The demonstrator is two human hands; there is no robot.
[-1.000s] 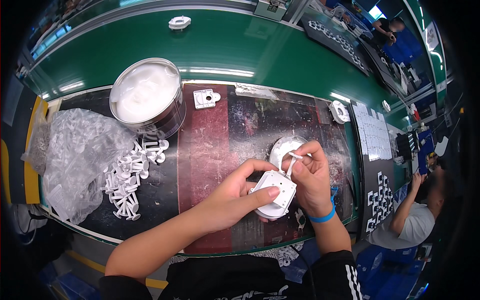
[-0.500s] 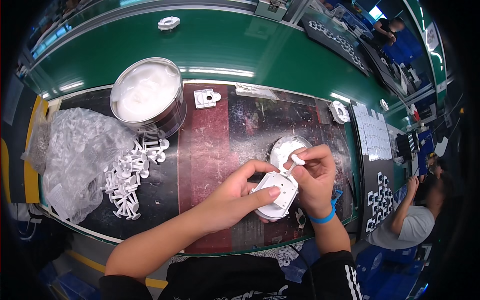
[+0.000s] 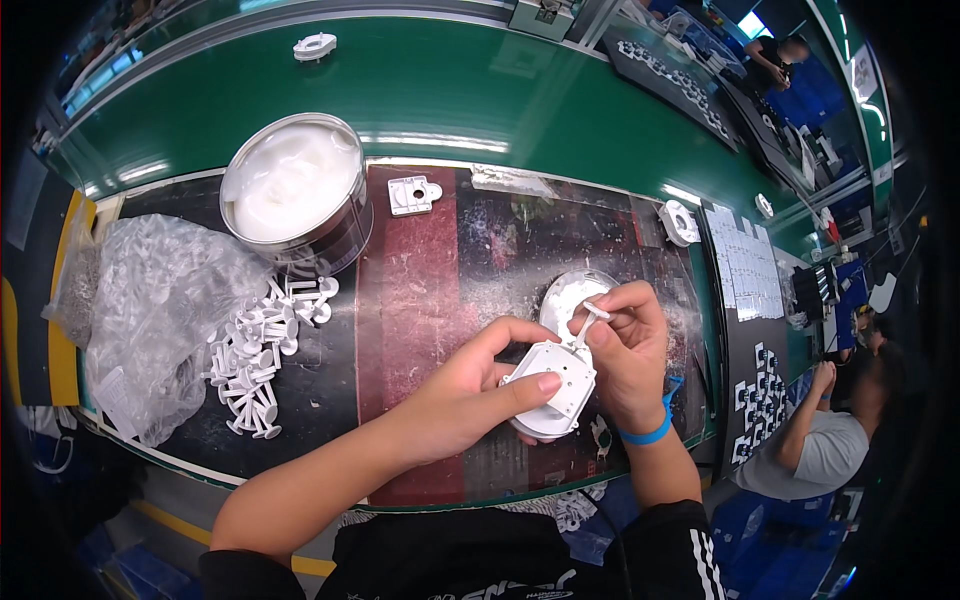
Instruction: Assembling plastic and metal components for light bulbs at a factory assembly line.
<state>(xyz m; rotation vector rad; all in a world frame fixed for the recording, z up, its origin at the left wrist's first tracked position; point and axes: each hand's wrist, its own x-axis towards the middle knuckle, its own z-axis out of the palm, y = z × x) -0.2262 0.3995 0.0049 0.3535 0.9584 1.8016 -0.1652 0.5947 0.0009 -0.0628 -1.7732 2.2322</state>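
Clear bag [image 3: 150,300] left, white sheet [image 3: 745,270] right.

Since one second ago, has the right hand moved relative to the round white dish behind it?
Yes, slightly. The right hand with the small white peg has come down from the round white dish toward the white housing.

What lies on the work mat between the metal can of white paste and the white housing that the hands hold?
In the head view, between the can and the housing lies only a small flat white plate, near the can; otherwise bare mat.
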